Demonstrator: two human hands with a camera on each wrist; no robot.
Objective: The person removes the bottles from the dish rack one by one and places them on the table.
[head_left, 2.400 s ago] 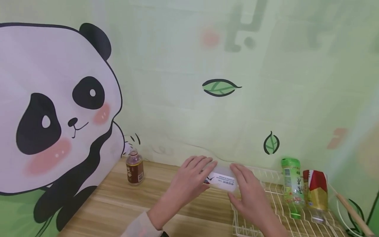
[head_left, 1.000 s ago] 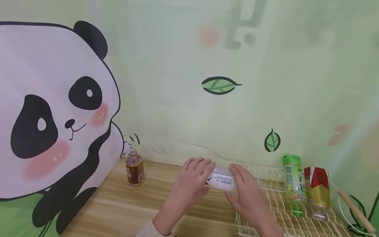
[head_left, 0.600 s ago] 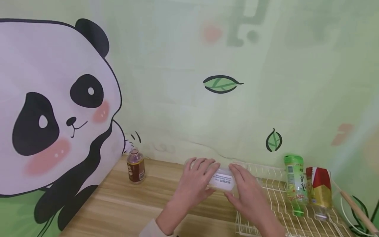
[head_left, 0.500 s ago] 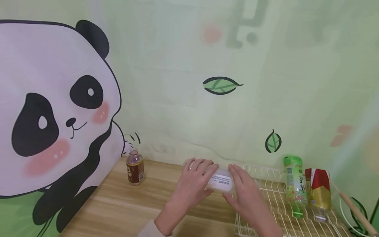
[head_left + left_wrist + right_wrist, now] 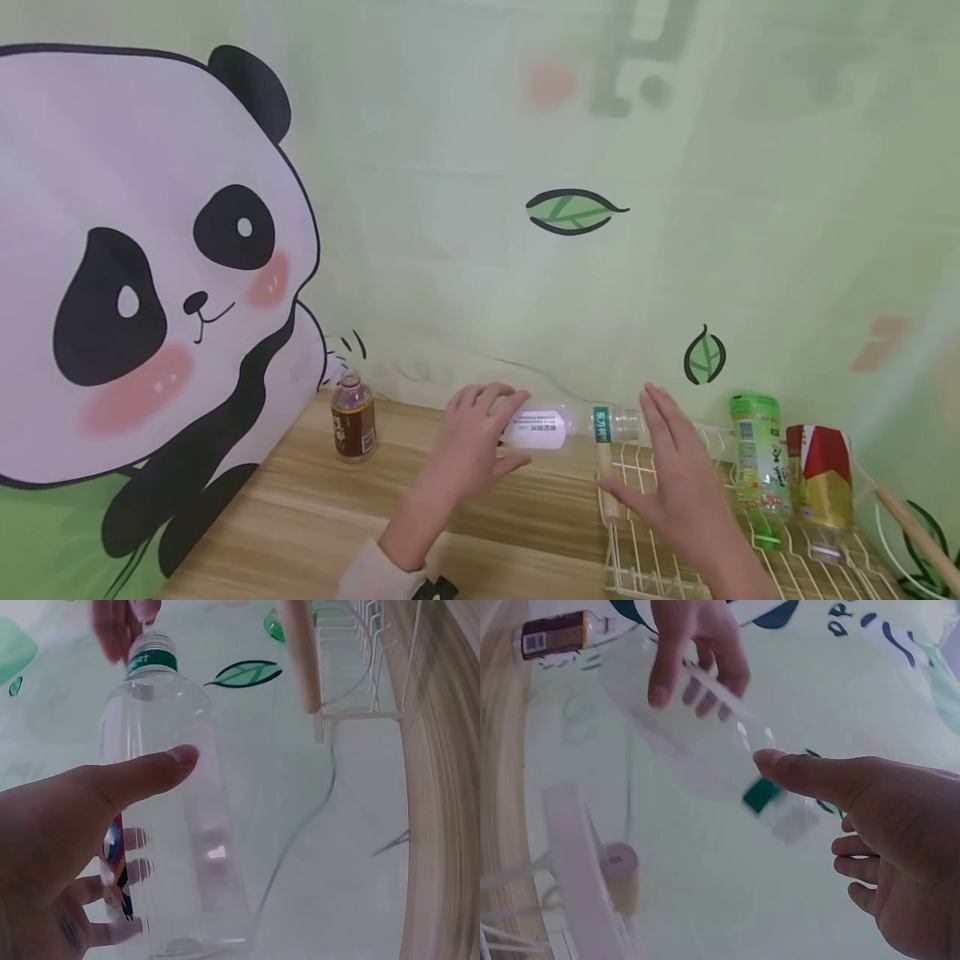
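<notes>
In the head view, a clear plastic bottle (image 5: pixel 542 428) with a white label and a green neck band is held sideways above the table, its neck to the right. My left hand (image 5: pixel 468 450) grips its body; the left wrist view shows the thumb (image 5: pixel 154 774) across the near side and fingers behind the clear wall. My right hand (image 5: pixel 678 479) is beside the bottle's uncapped neck, its fingers straight and thumb spread. In the right wrist view, the right thumb (image 5: pixel 810 771) overlaps the neck, with the fingers on its far side.
A brown-labelled bottle (image 5: pixel 352 419) stands uncapped at the table's back left. On the right, a white wire rack (image 5: pixel 617 567) bears a green bottle (image 5: pixel 757 458) and a red-and-gold bottle (image 5: pixel 821 479), both neck down. A wooden rod (image 5: pixel 917 523) lies at the far right.
My right hand has moved right, from the middle of the bottle to its neck, uncovering the green band. My left hand still holds the body, now slightly further left.
</notes>
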